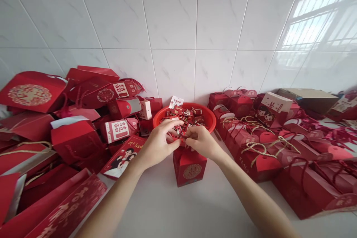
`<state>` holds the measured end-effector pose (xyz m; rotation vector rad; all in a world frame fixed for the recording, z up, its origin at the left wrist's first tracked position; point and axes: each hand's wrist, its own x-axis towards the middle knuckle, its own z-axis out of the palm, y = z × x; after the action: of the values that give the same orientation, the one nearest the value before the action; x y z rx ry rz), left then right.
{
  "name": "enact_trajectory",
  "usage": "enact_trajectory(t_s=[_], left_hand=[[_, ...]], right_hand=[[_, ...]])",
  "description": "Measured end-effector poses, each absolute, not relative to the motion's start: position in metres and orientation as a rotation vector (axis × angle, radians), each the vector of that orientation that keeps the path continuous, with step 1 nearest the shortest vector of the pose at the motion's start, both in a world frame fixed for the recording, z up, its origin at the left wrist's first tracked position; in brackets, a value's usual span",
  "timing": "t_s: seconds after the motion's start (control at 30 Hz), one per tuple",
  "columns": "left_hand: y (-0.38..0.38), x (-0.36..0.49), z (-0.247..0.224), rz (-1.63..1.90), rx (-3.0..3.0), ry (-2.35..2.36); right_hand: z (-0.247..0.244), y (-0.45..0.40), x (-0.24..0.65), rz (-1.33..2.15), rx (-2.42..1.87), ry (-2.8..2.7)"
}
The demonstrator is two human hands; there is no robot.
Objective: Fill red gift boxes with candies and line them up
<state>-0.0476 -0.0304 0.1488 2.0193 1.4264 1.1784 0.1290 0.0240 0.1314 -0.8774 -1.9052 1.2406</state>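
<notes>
A small red gift box (192,171) with a round gold emblem stands upright on the white tabletop, below my hands. My left hand (160,141) is at the box's upper left, its thumb and forefinger curved and apart, with nothing visible between them. At the top of the box my right hand (202,139) is closed in a pinch; its fingertips hide whatever they grip. Just behind, an orange-red plastic basin (212,119) holds many small red wrapped candies (188,112). A white printed packet (176,102) leans at its back rim.
A heap of red gift boxes and bags (80,137) lies at the left, beside a red card with cartoon figures (122,156). Rows of red boxes with rope handles (259,152) stand at the right. A tiled wall (173,26) rises behind.
</notes>
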Motion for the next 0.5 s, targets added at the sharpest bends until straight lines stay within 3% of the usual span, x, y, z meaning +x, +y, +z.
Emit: enact_trajectory(t_s=[0.3, 0.5], left_hand=[[-0.008, -0.052, 0.136, 0.777, 1.796, 0.986], [-0.008, -0.05, 0.131, 0.586, 1.876, 1.178]], right_hand=[[0.144, 0.019, 0.138, 1.471, -0.529, -2.122], [0.191, 0.073, 0.154, 0.845, -0.761, -2.555]])
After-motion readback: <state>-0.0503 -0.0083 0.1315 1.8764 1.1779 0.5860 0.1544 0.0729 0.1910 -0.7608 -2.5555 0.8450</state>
